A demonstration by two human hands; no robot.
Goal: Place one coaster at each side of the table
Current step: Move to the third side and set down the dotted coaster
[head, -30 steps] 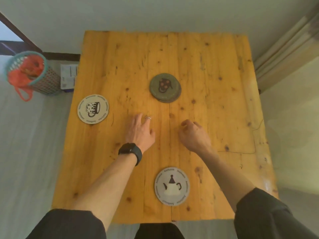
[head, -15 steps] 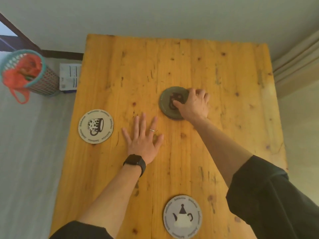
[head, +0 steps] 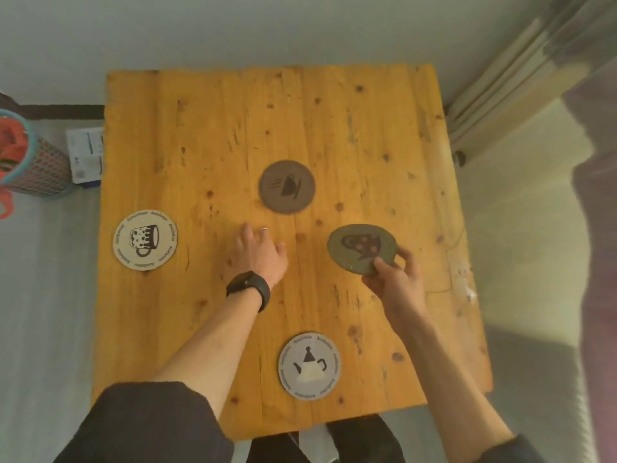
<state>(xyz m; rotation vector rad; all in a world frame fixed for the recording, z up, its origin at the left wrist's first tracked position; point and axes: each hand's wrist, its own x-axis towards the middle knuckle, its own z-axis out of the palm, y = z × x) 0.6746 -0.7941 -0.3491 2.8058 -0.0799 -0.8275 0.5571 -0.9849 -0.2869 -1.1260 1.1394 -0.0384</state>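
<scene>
Pinching a dark green coaster [head: 361,248] by its near edge, the right hand [head: 394,279] holds it right of center over the table [head: 207,135]. Left hand [head: 258,253] rests flat, fingers loosely spread. Another dark coaster [head: 287,186] sits mid-table, a mug coaster [head: 145,239] left, a teapot coaster [head: 309,366] near.

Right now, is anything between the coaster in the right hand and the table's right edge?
No. In the head view, only bare wood lies between the green coaster held by the right hand and the right edge of the table.
</scene>
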